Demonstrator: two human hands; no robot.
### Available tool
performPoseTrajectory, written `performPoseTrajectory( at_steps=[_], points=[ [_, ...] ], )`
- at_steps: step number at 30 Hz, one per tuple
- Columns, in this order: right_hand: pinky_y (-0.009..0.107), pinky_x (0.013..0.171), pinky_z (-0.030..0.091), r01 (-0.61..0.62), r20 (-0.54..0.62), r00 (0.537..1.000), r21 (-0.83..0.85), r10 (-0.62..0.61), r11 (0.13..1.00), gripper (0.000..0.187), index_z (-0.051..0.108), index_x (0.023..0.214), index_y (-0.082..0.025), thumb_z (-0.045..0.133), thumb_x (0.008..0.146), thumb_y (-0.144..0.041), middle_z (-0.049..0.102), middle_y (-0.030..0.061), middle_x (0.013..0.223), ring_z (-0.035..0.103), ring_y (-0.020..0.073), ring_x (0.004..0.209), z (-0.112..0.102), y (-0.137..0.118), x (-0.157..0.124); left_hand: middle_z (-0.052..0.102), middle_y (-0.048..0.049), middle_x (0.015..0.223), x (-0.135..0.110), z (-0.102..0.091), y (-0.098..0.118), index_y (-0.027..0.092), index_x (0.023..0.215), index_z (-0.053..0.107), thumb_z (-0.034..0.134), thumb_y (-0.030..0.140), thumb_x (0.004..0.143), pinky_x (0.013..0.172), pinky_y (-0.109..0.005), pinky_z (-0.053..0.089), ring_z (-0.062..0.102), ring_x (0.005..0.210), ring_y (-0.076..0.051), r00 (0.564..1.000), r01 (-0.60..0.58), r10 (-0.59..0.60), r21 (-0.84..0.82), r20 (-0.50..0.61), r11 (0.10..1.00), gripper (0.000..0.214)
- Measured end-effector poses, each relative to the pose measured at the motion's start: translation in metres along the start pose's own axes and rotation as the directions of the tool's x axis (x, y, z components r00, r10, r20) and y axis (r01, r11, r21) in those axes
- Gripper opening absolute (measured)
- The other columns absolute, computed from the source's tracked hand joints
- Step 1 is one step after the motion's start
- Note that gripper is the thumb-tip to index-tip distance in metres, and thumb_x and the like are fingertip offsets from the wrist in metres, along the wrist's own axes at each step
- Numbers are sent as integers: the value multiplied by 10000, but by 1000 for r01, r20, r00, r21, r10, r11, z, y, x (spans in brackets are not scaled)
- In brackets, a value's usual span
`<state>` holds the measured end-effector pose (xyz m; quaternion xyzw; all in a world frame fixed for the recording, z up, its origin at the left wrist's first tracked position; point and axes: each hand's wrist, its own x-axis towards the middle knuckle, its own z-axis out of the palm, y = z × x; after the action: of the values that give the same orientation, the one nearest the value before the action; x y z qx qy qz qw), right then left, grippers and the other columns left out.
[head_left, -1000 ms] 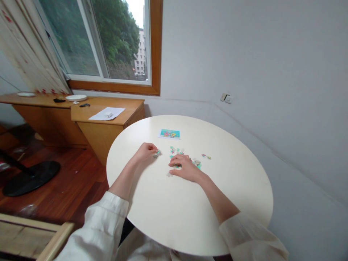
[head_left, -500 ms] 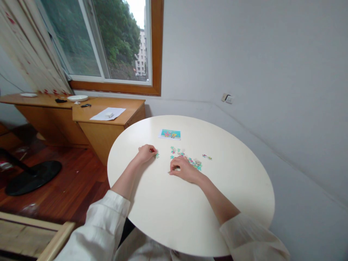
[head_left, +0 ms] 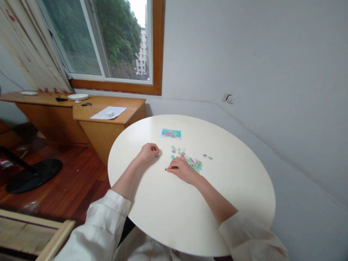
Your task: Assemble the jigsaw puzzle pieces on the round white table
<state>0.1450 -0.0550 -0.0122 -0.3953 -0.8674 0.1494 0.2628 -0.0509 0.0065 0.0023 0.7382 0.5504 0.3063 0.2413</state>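
Both my hands rest on a round cream table (head_left: 190,217). My left hand (head_left: 148,152) is closed, pinching a small puzzle piece (head_left: 157,155) against the tabletop. My right hand (head_left: 182,169) is closed too, its fingertips pinching another small puzzle piece (head_left: 166,169) at its left tip. Just beyond the right hand lies a loose heap of teal, pink and white puzzle pieces (head_left: 190,159). A little group of pieces (head_left: 208,157) lies apart to the right. A small picture card (head_left: 170,133) with a teal cartoon lies flat farther back.
A wooden cabinet (head_left: 106,127) with paper on top stands left of the table, under a window. A black round stand base (head_left: 34,175) sits on the wood floor at left. White walls close off the back and right. A wooden frame corner (head_left: 51,243) shows at bottom left.
My right hand went from lying flat over the pieces to a pinch on one piece, drawn slightly left. My left hand stayed closed on its piece, barely shifting.
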Motion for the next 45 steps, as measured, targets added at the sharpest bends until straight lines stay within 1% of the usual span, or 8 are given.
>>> performPoseTrajectory(
  at_steps=[3,7,13,19,27,31,39,45],
  points=[
    [322,795,307,9,-7,1000,-8,-9,1000,97,645,657,-200,622,752,-206,643,-1,694,527,145,759,-3,4,-1,599,-22,594,-1,2,2,118,644,639,579,290,631,533,-220,340,449,533,-98,993,-74,83,-111,80,991,182],
    [325,798,304,-37,-64,997,-33,35,999,94,650,704,-200,593,775,-222,634,8,732,526,147,784,-12,8,-2,622,-35,668,-6,3,8,117,688,656,613,344,632,552,-218,345,447,565,-97,954,-162,190,-134,231,978,238],
    [319,760,307,-111,-89,990,-54,105,992,98,652,714,-195,583,779,-219,633,16,745,525,152,785,-21,14,-3,583,-8,618,-9,5,13,118,821,683,650,353,630,520,-207,334,430,545,-93,845,-244,266,-108,463,964,305],
    [326,784,302,-151,-106,984,-46,146,987,78,654,721,-197,591,767,-194,644,12,752,534,156,819,-25,18,-5,586,-8,673,-11,3,19,128,909,687,659,290,622,515,-202,328,417,547,-88,746,-336,345,-125,570,933,331],
    [333,792,303,-123,-75,990,-62,119,990,52,665,764,-200,625,747,-230,636,21,794,531,164,840,-18,7,-3,564,11,635,-11,6,19,138,863,692,651,242,614,532,-196,329,402,542,-83,764,-313,326,-123,556,942,273],
    [334,792,303,-85,-37,996,-93,82,992,127,671,833,-217,640,737,-293,618,31,839,521,179,885,-10,5,-1,551,19,602,-11,7,19,137,822,687,649,242,613,538,-192,332,401,547,-83,782,-293,319,-135,536,946,238],
    [331,781,298,-140,-52,989,-102,135,985,112,651,846,-203,621,756,-262,615,36,873,522,179,903,-4,7,1,555,21,584,-13,8,19,133,784,667,625,219,618,527,-188,351,435,538,-83,831,-200,260,-172,492,965,192],
    [330,772,297,-171,-52,985,-96,167,981,68,640,812,-190,599,771,-224,611,39,882,520,170,887,-5,5,1,578,20,618,-12,9,16,138,776,644,542,113,625,531,-176,367,471,544,-77,836,-158,253,-229,486,961,184]
  ],
)
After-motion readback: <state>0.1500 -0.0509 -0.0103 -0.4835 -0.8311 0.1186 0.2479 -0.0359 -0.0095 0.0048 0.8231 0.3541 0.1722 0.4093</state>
